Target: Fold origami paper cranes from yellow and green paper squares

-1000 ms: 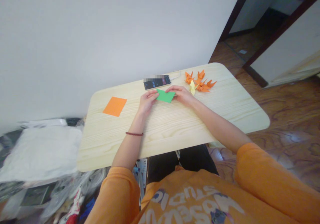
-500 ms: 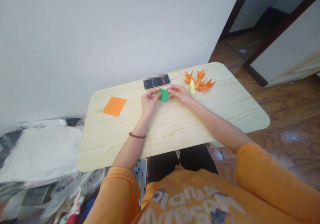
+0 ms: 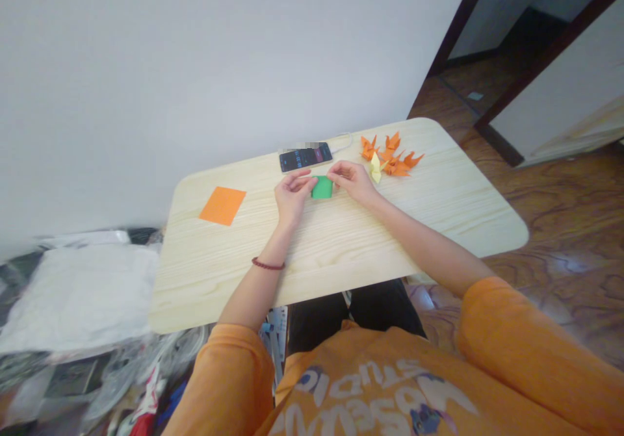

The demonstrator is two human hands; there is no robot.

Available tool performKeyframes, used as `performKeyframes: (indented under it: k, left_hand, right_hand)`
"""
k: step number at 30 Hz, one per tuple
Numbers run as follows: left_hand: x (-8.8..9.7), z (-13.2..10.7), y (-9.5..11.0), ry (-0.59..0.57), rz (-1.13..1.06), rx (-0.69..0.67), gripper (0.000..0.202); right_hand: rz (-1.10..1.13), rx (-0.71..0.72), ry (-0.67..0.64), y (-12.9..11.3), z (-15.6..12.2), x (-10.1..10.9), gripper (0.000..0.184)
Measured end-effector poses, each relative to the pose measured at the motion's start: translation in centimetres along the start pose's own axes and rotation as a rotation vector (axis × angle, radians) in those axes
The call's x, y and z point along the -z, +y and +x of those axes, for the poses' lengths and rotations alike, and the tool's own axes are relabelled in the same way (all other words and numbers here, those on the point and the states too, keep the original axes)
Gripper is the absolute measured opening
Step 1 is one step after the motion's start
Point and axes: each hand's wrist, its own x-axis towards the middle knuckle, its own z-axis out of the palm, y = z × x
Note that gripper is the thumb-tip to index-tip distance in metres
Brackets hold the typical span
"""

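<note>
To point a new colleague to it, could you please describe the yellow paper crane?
On the pale wooden table, right of the phone, just past the right hand, lies a cluster of orange origami cranes. The yellow crane sits at its near left side, the only pale one among them.

Bright, even light; faint shadows; soft glare on the wooden floor (image 3: 570, 264); edges bowed, wide-angle.

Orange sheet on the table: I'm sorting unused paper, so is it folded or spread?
Spread: the orange sheet lies flat on the table as a plain rectangle.
</note>
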Motion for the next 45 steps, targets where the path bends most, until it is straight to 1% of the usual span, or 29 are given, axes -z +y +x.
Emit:
performKeyframes:
  k: [3,6,10,14,20,28,39,45]
  left_hand:
    - [0.03,-0.01,-0.06,0.022,-0.014,-0.014,0.035]
    - [-0.08,-0.15,0.12,0.044,-0.042,-0.019,0.035]
    - [-0.27,-0.32,0.29,0.053,-0.033,-0.002,0.031]
    - [-0.40,-0.39,0.29,0.051,-0.033,0.005,0.026]
    - [-0.46,-0.45,0.35,0.041,-0.021,0.023,0.027]
    - [-0.40,-0.40,0.21,0.034,-0.036,0.006,0.024]
    - [-0.46,-0.44,0.26,0.029,-0.033,0.031,0.027]
    - [-0.37,-0.40,0.05,0.019,-0.043,0.048,0.028]
  right_hand:
    - [0.066,0.010,0.012,-0.11,-0.13,-0.08,0.033]
    - [0.101,-0.049,0.009,-0.13,-0.19,-0.15,0.037]
    - [0.076,-0.104,0.015,-0.10,-0.25,-0.19,0.036]
    - [0.066,-0.080,0.025,-0.11,-0.26,-0.10,0.037]
    - [0.040,-0.062,0.039,0.14,-0.20,0.07,0.036]
    - [0.043,-0.055,0.056,0.13,-0.21,0.05,0.032]
    - [0.023,-0.063,0.063,0.01,-0.21,0.04,0.035]
    - [0.056,-0.066,0.075,0.03,-0.22,0.09,0.033]
